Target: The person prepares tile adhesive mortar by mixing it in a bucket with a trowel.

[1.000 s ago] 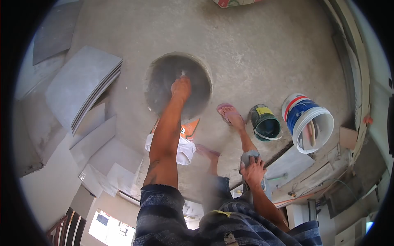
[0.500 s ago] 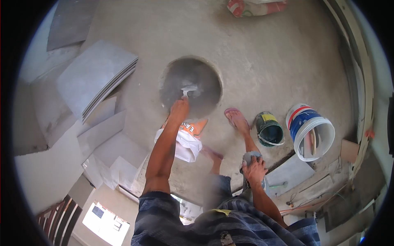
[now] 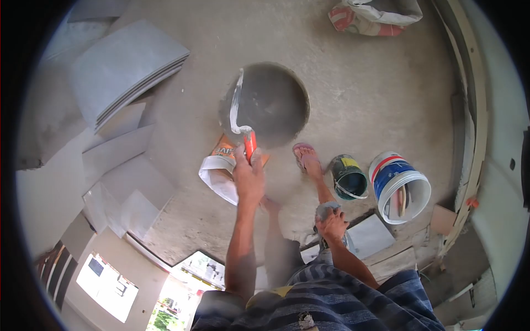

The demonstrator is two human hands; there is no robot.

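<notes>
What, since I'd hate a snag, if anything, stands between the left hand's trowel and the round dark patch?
Nothing visible: the trowel in the left hand overlaps the round dark patch in view. The open bag lies by the hand, outside that path.

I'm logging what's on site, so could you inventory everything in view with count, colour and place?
Red-handled metal trowel: 1, whitish blade, left hand
Round basin or hollow: 1, dark grey, centre
Printed bag: 1, white and orange, beside it
Crumpled bag: 1, red and white, top right
Small bucket: 1, dark green, yellow label, right
Large plastic bucket: 1, white, blue and red, further right; contents unclear
Flat slabs: several, grey, stacked left
Floor: 1, grey
Striped shirt: 1, blue, bottom
Hands: 2, bare; right at the knee
Feet: 2, one in pink flip-flop
</notes>
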